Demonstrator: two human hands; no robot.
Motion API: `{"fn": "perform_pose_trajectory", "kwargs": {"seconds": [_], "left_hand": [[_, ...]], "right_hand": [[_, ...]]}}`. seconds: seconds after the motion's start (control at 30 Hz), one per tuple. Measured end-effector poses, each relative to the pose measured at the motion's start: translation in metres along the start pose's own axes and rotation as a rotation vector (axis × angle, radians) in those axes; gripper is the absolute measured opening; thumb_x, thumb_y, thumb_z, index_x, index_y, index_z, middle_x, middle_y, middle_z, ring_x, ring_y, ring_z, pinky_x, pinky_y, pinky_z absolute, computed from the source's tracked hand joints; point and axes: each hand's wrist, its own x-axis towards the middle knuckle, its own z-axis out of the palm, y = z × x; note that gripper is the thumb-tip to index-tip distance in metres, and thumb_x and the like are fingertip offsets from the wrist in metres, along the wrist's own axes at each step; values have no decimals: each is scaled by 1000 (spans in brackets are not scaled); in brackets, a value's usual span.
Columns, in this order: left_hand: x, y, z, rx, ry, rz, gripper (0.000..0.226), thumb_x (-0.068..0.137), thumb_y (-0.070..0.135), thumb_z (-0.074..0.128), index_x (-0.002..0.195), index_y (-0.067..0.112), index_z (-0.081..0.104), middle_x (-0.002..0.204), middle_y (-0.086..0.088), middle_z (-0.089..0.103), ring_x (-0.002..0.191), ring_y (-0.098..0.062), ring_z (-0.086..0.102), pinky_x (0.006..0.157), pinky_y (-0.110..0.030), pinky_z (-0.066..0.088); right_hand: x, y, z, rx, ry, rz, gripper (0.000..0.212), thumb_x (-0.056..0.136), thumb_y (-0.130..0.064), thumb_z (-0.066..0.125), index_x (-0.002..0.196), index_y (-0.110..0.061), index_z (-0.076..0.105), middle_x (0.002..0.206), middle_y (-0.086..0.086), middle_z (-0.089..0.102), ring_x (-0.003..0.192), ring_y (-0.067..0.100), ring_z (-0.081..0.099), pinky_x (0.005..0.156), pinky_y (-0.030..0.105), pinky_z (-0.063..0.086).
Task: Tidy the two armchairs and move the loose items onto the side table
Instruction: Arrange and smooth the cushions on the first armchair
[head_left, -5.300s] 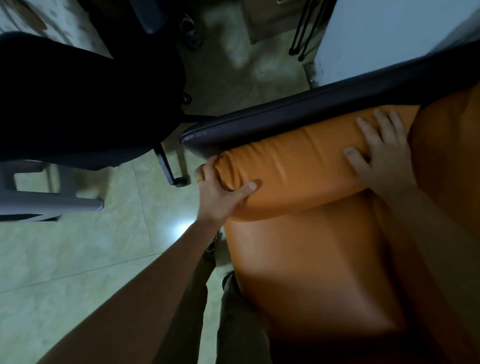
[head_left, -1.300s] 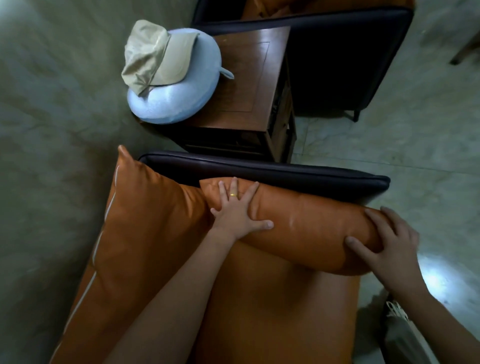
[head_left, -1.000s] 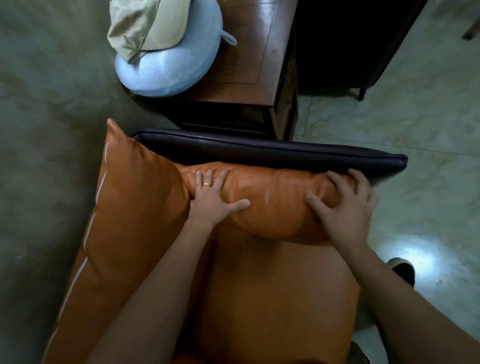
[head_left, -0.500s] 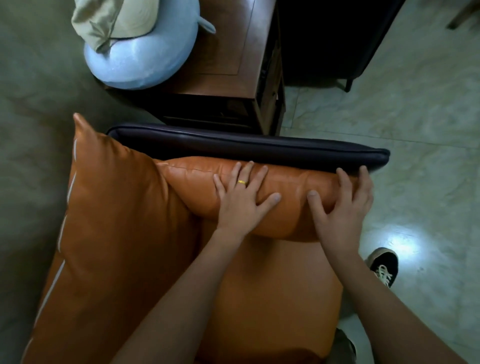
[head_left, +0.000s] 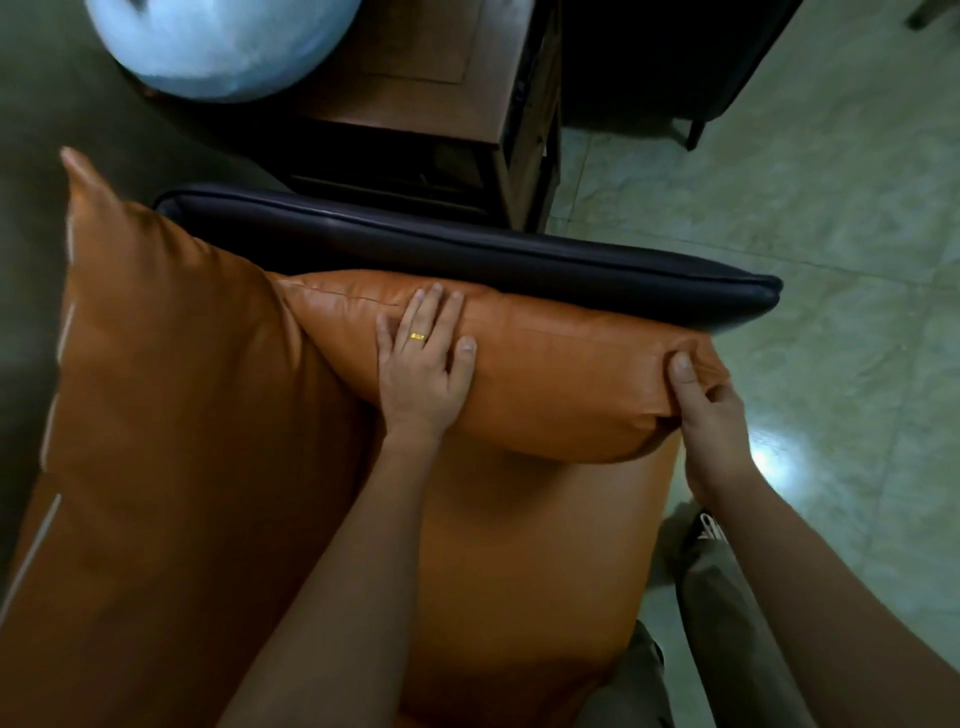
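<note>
Orange side cushion: lodged against the dark armrest.
Left hand: laid flat on it, fingers straight and close together.
Right hand: cushion's end corner is pinched by thumb and curled fingers.
Change: right hand has been shifted from cushion top to end.
Around: blue round cushion is seen on the wooden tabletop beyond the armrest.

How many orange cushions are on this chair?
3: back cushion at left, long side cushion touched by left hand and right hand, seat cushion below. More may be hidden.

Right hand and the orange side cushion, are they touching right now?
Touching. The head view shows the right hand gripping the front end of the orange side cushion, thumb pressed into its cover, which puckers there.
</note>
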Motion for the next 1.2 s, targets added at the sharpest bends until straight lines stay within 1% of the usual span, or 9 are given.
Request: {"fn": "perform_pose_trajectory", "kwargs": {"seconds": [0.23, 0.37, 0.47, 0.57, 0.67, 0.83, 0.93, 1.03, 1.2], "left_hand": [[16, -91, -44, 114, -127, -240, 57, 103, 51, 24, 156, 29, 30, 165, -2, 24, 154, -22, 11, 122, -55, 15], [31, -73, -50, 70, -88, -351, 57, 104, 47, 22, 155, 23, 34, 165, -6, 22, 153, -25, 12, 121, -54, 19], [26, -28, -41, 45, -68, -228, 52, 104, 45, 29, 151, 26, 40, 163, -6, 27, 153, -23, 15, 122, -56, 14], [6, -11, -25, 81, -167, -38, 50, 105, 48, 26, 152, 34, 36, 164, 0, 26, 154, -21, 12, 121, -59, 6], [10, -28, -28, 92, -198, -103, 53, 104, 53, 24, 154, 37, 31, 165, -1, 22, 154, -23, 8, 121, -58, 5], [20, -62, -50, 104, -229, -253, 59, 102, 57, 24, 157, 34, 24, 168, -4, 11, 154, -24, 5, 123, -50, 11], [20, -59, -54, 115, -238, -322, 64, 101, 60, 26, 158, 30, 20, 168, -6, 7, 155, -25, 2, 123, -48, 11], [9, -30, -52, 15, -186, -495, 67, 102, 57, 28, 160, 27, 12, 168, -7, -2, 154, -29, -3, 122, -50, 14], [-59, 50, -38, -232, -93, -657, 64, 103, 48, 40, 159, 30, 17, 167, -9, 6, 153, -30, 10, 118, -43, 25]], "right_hand": [[-9, -16, 0, -195, 122, -127, 59, 93, -44, 66, 147, -33, 45, 143, -8, 55, 130, 9, 53, 110, 43, 45], [-26, -37, 25, -642, 426, -647, 51, 92, -16, 60, 142, -14, 52, 147, 11, 47, 139, 28, 41, 113, 56, 32], [-35, -50, 66, -929, 112, -875, 50, 91, -24, 60, 140, -18, 55, 147, 6, 49, 144, 29, 35, 120, 61, 16], [-18, -36, 83, -1314, -146, -733, 57, 98, -51, 42, 149, -25, 43, 156, 3, 41, 152, 27, 20, 124, 55, 3], [-4, -23, 55, -1428, -148, -725, 60, 100, -59, 33, 153, -31, 35, 159, 5, 37, 150, 30, 23, 124, 52, 6], [-7, -20, 9, -1379, -68, -690, 59, 100, -60, 38, 153, -33, 35, 159, 6, 35, 149, 31, 25, 123, 51, 10], [-8, -19, -23, -1265, -13, -516, 64, 97, -65, 40, 154, -38, 27, 154, 4, 40, 140, 31, 38, 116, 59, 25], [-15, -15, -54, -928, -194, -315, 72, 98, -63, 42, 157, -44, 4, 146, 7, 51, 121, 30, 57, 97, 47, 49], [-27, -21, -74, -816, -310, -293, 80, 99, -54, 49, 158, -42, -4, 157, 3, 41, 134, 24, 50, 93, 36, 45]]}}
